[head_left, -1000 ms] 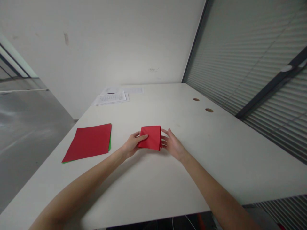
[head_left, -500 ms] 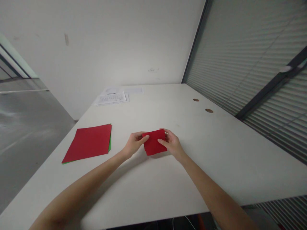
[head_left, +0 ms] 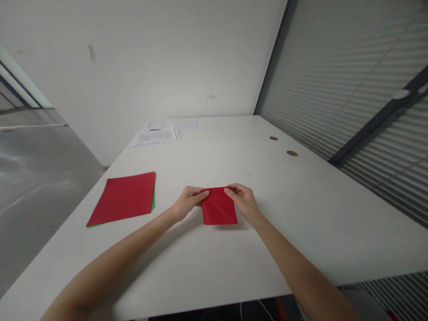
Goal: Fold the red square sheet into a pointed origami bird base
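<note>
A small red square of folded paper (head_left: pixel 219 208) hangs just over the table between my two hands. My left hand (head_left: pixel 188 202) pinches its upper left corner, thumb on the front face and fingers behind. At the upper right corner my right hand (head_left: pixel 245 200) grips it the same way. The fingertips behind the paper are hidden. Its lower edge hangs free and casts a shadow on the white table (head_left: pixel 187 276).
To the left lies a stack of large red sheets (head_left: pixel 125 198) with green paper (head_left: pixel 153 200) showing at its edge. Printed pages (head_left: pixel 157 136) rest at the far left of the table. Two round holes (head_left: pixel 292 153) are at the right, beside window blinds (head_left: pixel 334 102).
The red paper has turned in my hands, so more of its face shows and its lower edge sits lower. My right thumb has moved up to the top corner.
</note>
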{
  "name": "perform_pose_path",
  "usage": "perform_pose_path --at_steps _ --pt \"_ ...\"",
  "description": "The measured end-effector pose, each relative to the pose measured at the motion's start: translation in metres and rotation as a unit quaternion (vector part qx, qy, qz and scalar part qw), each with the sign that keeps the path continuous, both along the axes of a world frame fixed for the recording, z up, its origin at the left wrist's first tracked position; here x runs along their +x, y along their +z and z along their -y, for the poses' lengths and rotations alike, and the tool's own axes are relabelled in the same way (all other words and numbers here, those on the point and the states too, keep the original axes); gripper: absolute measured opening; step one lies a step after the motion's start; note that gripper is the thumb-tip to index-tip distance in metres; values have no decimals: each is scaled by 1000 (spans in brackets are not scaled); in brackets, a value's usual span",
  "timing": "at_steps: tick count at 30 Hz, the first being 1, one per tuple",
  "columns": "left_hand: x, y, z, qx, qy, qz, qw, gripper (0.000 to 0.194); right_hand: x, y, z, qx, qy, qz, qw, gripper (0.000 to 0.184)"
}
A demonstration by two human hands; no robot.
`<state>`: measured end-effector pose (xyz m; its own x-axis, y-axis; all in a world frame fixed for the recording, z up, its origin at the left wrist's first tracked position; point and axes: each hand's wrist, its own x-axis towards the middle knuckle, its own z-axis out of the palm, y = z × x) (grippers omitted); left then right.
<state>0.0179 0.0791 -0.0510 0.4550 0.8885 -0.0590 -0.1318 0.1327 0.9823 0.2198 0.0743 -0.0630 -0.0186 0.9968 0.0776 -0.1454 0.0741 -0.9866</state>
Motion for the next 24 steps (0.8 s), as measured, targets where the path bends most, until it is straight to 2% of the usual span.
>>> perform_pose_path --at_steps 10,14,19,24 --pt "2 -3 -1 -26 32 -7 999 52 -2 -1 0 37 -40 48 997 34" --pt "0 -3 -1 -31 19 -27 999 51 0 -2 -1 50 -18 85 995 30" --pt "-1 -3 -1 -39 -17 -70 997 53 2 -2 0 64 56 166 982 23" --pt "-3 -4 -3 -12 -19 -47 999 52 3 -2 0 71 57 180 980 22"
